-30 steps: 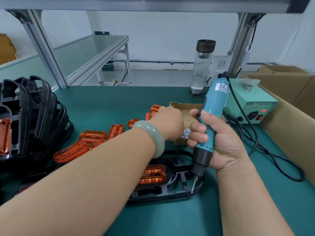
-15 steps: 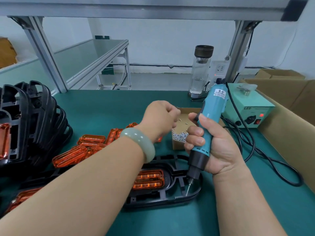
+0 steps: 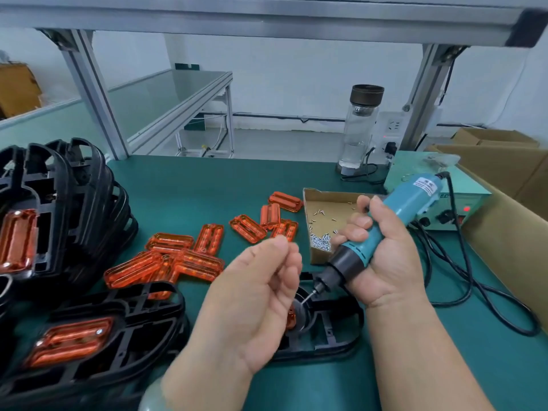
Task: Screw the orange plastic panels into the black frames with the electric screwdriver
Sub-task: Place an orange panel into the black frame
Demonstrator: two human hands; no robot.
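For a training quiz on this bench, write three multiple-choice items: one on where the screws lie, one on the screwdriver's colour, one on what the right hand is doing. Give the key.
1. Where do the loose screws lie?
A. in the cardboard tray
B. in the glass bottle
C. on the stacked frames

2. What colour is the electric screwdriver's body?
A. orange
B. white
C. teal

3. What is the right hand doing?
A. lying flat on the mat
B. gripping the screwdriver
C. holding an orange panel

Key: 1 A, the screws are heaped in the tray's near corner. 2 C, the body is teal above a black nose. 3 B, its fingers curl round the screwdriver's barrel.
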